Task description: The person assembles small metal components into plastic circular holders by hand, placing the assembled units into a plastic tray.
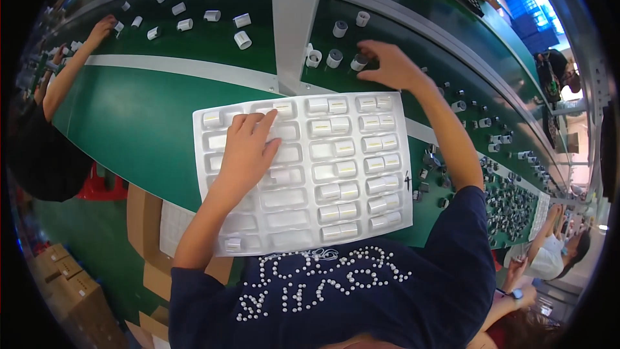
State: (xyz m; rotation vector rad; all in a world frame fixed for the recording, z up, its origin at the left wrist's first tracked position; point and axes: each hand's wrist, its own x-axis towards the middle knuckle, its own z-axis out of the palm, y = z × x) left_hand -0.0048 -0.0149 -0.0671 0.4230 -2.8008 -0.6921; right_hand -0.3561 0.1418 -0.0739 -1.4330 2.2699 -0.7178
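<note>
White cylinder sat in tray near twelve o'clock, left hand laying index fingertip against it, thumb spread apart. Beyond tray, one o'clock, right hand's thumb and fingers stood wide about upright cylinder on green belt. Likely risks: off-centre pinch toppling upright cylinder; left forearm, eight o'clock, knocking tray edge.

Tray: white
Cylinders: white, thin yellow lines
Worktable: green
Belt: dark green
Post: pale grey
Shirt: navy, pearl-white beaded pattern
Stool: red
Cartons: brown
</note>
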